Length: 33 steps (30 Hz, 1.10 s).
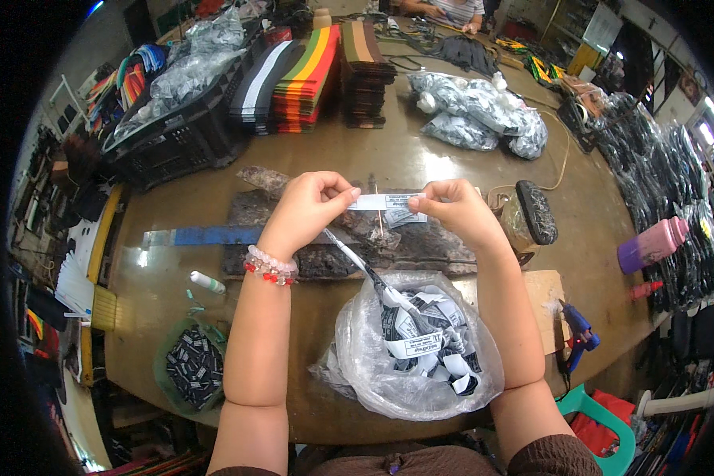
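A white label ribbon (373, 203) with dark print is stretched level between my two hands, above a dark, worn board (317, 258). My left hand (308, 208) pinches its left end between thumb and finger; my right hand (458, 213) pinches it at the right. From below my left hand a twisted length of ribbon (347, 252) runs down into a clear plastic bag (357, 373) full of black and white labels (420, 347). A thin stick (379, 222) crosses the ribbon near its middle. A cut label piece (403, 217) lies just below it.
A green container of small black tags (194, 361) and a white tube (207, 282) are at left; a blue glue gun (581, 329) and a pink-purple bottle (652, 246) at right. Farther back are a black crate (174, 143), strap stacks (305, 79), bagged parts (484, 111) and another person (452, 12).
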Tool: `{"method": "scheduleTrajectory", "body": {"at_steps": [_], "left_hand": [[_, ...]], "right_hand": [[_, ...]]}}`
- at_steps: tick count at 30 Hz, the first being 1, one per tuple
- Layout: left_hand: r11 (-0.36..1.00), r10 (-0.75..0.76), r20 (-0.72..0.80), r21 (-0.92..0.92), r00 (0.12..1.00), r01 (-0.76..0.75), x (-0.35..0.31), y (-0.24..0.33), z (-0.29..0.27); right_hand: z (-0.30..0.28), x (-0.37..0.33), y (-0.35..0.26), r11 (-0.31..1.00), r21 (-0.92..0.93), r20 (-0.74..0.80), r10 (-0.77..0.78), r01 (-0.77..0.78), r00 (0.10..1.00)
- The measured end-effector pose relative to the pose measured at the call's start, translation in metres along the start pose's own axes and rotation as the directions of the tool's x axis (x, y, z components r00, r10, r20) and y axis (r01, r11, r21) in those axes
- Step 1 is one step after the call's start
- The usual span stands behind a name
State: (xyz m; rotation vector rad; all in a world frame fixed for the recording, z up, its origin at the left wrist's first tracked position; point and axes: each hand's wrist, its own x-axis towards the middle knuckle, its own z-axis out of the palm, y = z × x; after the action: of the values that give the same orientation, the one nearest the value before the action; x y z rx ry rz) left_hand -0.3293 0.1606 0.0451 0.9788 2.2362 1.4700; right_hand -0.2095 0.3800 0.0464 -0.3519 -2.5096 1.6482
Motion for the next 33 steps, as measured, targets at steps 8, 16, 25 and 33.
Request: {"method": "scheduleTrajectory", "body": {"at_steps": [8,16,25,33], "left_hand": [[0.996,0.04,-0.082,0.084,0.996,-0.033,0.0,0.002,0.003],[0.989,0.029,-0.088,0.15,0.996,-0.015,0.001,-0.004,0.008],[0.987,0.088,-0.046,-0.129,0.995,-0.093,0.003,-0.001,0.013],[0.983,0.132,-0.101,0.14,0.986,-0.118,-0.002,0.005,0.019]], "right_hand": [[0.002,-0.001,-0.004,0.999,0.005,-0.007,0.046,-0.046,0.999],[0.015,0.009,0.02,0.977,-0.212,-0.035,-0.029,0.021,0.999],[0.036,0.002,-0.001,0.985,0.163,-0.111,-0.034,0.052,0.993],[0.047,0.009,0.012,0.976,0.194,-0.133,-0.076,0.102,0.988]]}}
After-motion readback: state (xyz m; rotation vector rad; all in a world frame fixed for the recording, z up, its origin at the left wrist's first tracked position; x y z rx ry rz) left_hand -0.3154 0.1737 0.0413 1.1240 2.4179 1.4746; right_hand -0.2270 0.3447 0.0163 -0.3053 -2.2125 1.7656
